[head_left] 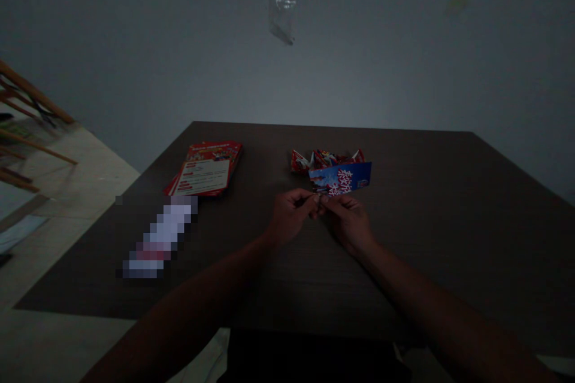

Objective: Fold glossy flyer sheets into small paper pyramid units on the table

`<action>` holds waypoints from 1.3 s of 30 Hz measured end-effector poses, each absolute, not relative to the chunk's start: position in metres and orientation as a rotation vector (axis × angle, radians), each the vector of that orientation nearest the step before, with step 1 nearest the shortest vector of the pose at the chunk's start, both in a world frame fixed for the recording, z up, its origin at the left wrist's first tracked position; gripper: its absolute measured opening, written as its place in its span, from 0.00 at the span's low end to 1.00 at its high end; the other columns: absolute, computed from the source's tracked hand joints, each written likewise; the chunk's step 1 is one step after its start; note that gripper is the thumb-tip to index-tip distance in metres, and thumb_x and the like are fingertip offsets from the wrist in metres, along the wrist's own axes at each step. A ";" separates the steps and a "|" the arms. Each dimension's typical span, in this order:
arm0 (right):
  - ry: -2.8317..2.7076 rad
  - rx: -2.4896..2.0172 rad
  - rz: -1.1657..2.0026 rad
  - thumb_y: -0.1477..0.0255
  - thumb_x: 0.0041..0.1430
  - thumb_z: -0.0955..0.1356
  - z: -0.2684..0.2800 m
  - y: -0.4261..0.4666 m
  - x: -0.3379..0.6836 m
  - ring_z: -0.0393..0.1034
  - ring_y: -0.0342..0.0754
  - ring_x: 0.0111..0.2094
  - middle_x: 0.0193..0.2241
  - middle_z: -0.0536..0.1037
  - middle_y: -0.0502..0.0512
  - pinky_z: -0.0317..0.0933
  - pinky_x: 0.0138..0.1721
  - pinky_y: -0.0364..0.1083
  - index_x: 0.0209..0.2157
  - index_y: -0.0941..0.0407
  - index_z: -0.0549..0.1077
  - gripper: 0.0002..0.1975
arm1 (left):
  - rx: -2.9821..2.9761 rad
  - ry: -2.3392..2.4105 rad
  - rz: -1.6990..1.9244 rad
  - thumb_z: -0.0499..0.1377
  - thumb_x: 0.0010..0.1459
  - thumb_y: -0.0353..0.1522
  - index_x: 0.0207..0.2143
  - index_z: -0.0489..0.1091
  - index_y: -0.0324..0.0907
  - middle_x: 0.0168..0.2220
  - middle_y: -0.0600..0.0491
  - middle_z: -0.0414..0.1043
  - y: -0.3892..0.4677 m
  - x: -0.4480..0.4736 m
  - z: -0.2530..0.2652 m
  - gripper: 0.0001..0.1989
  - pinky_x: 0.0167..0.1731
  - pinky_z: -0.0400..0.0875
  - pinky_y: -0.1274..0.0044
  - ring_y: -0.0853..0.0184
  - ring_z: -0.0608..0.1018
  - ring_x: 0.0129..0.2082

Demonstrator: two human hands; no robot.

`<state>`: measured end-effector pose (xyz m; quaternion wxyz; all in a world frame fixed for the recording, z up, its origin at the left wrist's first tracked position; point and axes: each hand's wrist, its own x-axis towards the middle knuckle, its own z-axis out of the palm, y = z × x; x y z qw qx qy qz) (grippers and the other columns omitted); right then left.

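Observation:
A blue printed paper (359, 176) with white characters is tilted above the dark table, its lower left corner at my fingertips. My left hand (290, 214) is closed, thumb and forefinger pinching at that corner. Close against it, my right hand (353, 221) pinches the same edge, its other fingers curled in. The fingers cover the part of the paper between them. Just behind the paper lie several red folded paper pieces (300, 161), partly hidden by it.
A stack of red and white leaflets (204, 176) lies on the table (449, 203) to the left. Nearer me is a blurred-out pale object (164, 233). A wall with clear plastic (283, 6) stands behind; wooden chair legs (38, 93) show at far left.

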<state>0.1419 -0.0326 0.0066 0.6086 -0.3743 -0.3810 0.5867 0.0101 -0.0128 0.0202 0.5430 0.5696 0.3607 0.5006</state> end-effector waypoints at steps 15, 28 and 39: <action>-0.803 -0.839 1.382 0.70 0.45 0.73 0.009 -0.034 0.142 0.68 0.44 0.24 0.19 0.75 0.51 0.61 0.35 0.47 0.18 0.57 0.74 0.08 | 1.373 0.838 1.184 0.61 0.51 0.37 0.25 0.71 0.35 0.19 0.54 0.70 -0.011 0.009 0.017 0.12 0.21 0.66 0.81 0.74 0.70 0.19; -0.737 -0.879 1.366 0.70 0.43 0.74 0.010 -0.035 0.142 0.68 0.44 0.25 0.19 0.76 0.51 0.61 0.34 0.46 0.18 0.57 0.75 0.07 | 1.377 0.881 1.178 0.61 0.51 0.36 0.25 0.71 0.35 0.18 0.55 0.69 -0.012 0.009 0.020 0.11 0.21 0.65 0.81 0.75 0.70 0.18; -0.697 -0.884 1.358 0.70 0.42 0.74 0.016 -0.035 0.143 0.66 0.43 0.23 0.18 0.75 0.50 0.60 0.32 0.45 0.17 0.57 0.73 0.08 | 1.429 0.903 1.168 0.60 0.53 0.37 0.25 0.71 0.36 0.19 0.55 0.70 -0.010 0.007 0.015 0.12 0.23 0.65 0.81 0.74 0.70 0.19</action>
